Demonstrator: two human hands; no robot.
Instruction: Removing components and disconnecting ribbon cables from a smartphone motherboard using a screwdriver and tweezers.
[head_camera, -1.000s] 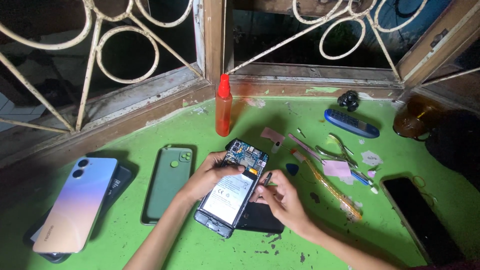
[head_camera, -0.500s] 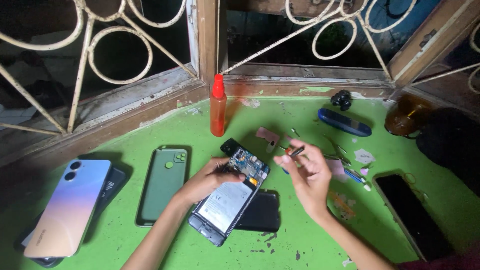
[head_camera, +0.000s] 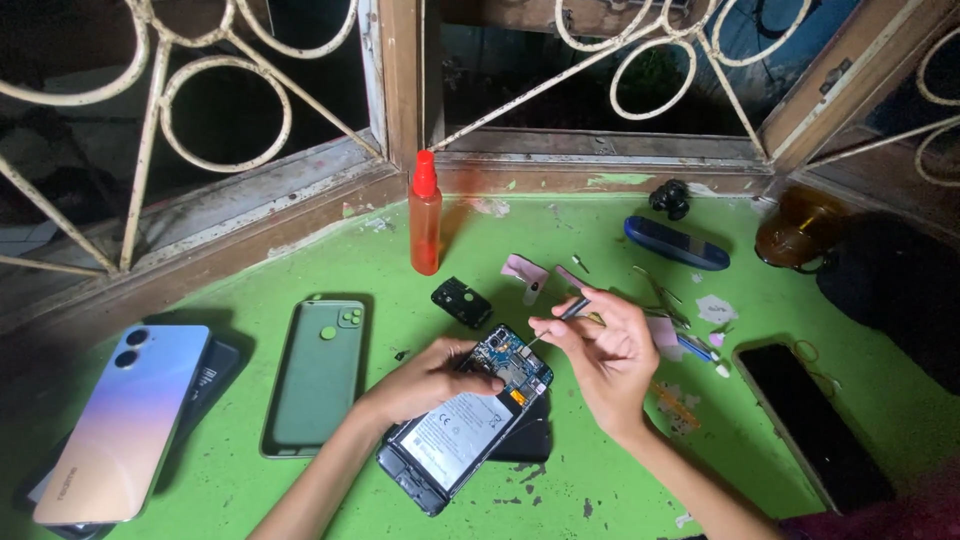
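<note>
The right hand (head_camera: 605, 355), which a second ago lay low beside the opened phone (head_camera: 465, 420) and half a second ago was lifted away toward the scattered tools, now hovers back over the phone's upper end, holding a thin tool (head_camera: 560, 318) with its tip just above the circuit board. A small black cover piece (head_camera: 461, 301) now lies exposed on the bench (head_camera: 620, 490) above the phone.

black phone (head_camera: 815, 425) cut off, tool tip (head_camera: 535, 340) tiny
</note>
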